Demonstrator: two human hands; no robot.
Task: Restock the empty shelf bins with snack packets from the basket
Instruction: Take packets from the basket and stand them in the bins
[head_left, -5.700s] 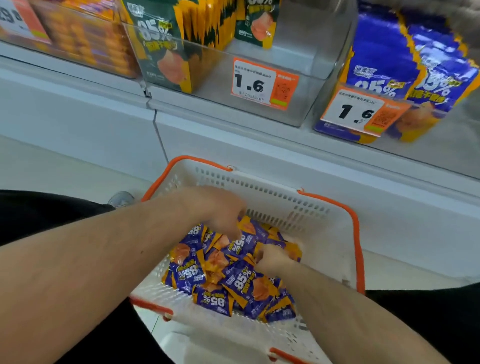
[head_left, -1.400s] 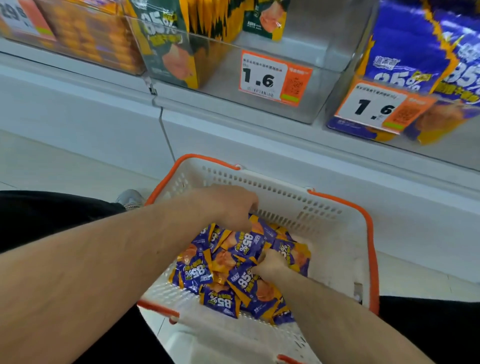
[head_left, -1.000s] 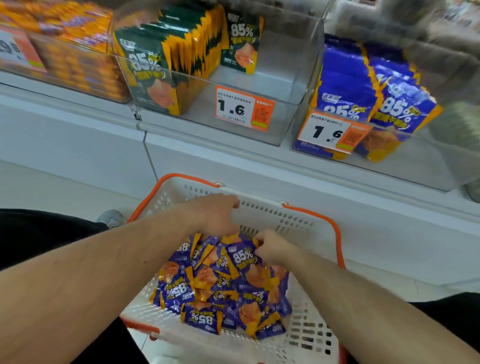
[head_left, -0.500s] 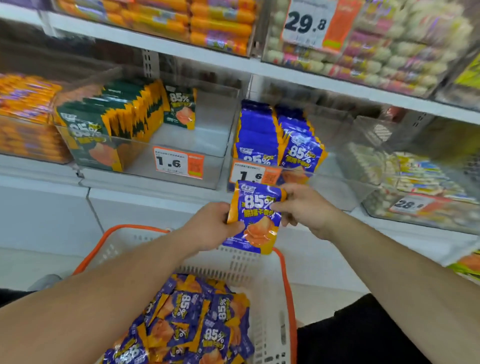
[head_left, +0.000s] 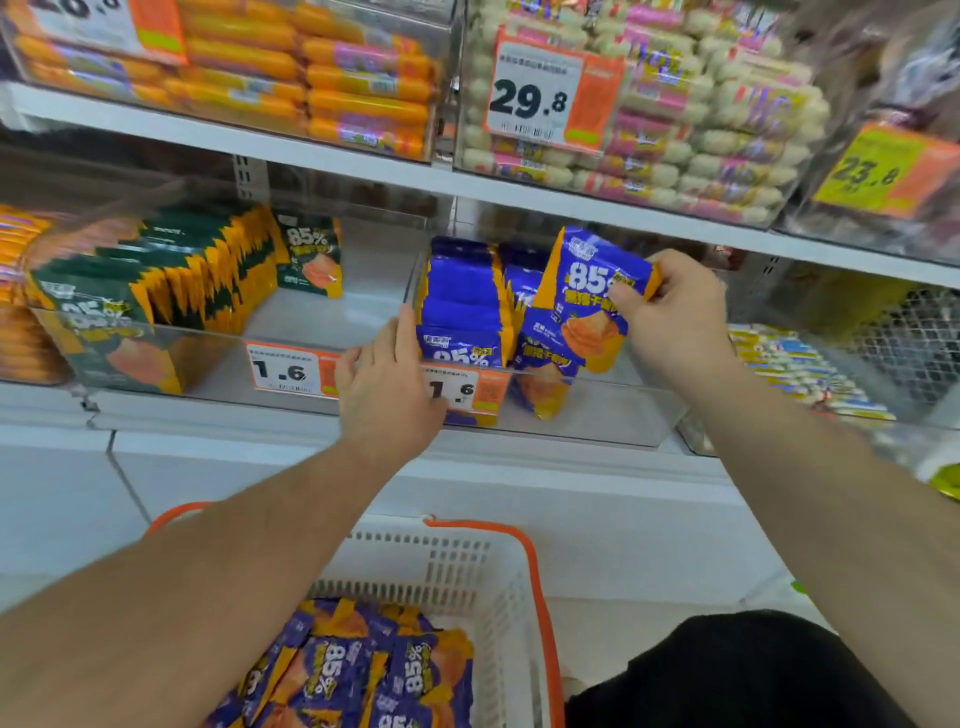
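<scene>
We see the blue packet (head_left: 587, 296) held upright over the clear bin (head_left: 597, 410) on the middle shelf, just right of the row of blue packets (head_left: 462, 301) standing at the bin's left end. The right hand (head_left: 675, 317) pinches the packet's upper right corner, thumb in front, the other fingers hidden behind the wrapper. The packet's lower edge dips behind the bin's front wall, so we cannot tell whether it touches the bin floor. The left hand (head_left: 389, 389) rests on the bin's front left corner, fingers straight and loose against the front wall, covering part of the price tag (head_left: 462, 392), of which we read only "1" and "6". Left of this bin, another clear bin holds green packets (head_left: 156, 275), blurred at its left end. Below, the white basket (head_left: 483, 582) with an orange rim holds more blue packets (head_left: 363, 670); our left forearm hides its left side and the frame's bottom edge cuts it off. The upper shelf's sausage packs (head_left: 363, 78) are blurred.
</scene>
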